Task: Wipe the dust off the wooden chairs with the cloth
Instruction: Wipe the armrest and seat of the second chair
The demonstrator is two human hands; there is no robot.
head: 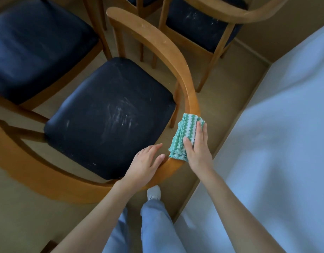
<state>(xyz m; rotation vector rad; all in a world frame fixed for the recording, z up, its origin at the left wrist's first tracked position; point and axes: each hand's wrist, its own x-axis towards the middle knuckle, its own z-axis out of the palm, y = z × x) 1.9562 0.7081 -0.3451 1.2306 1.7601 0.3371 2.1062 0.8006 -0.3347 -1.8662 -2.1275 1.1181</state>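
**Head view.** You are standing behind the nearest wooden chair point(175, 57). Its curved back rail is sweeping from 12 o'clock round to 6 o'clock along the right of its dark seat point(95, 125).

Your right hand point(197, 145) is lying flat on the folded green-and-white cloth point(183, 132), fingers straight and close together. It is pressing the cloth onto the top of the rail at about 4 o'clock from the seat's middle, and is gripping nothing.

Your left hand point(144, 161) is resting on the same rail just beside the cloth, at about 7 o'clock from it. Its fingers are relaxed and nearly straight, with the fingertips reaching over the rail's inner edge toward the seat.

Pale dust streaks point(121, 114) are showing on the seat. A second chair point(38, 42) is standing at 10 o'clock and a third chair point(203, 28) at 1 o'clock, its seat also streaked. A white surface point(285, 125) is filling the 3 o'clock side. Your pale trouser legs point(157, 225) and one shoe point(154, 192) are showing at 6 o'clock.
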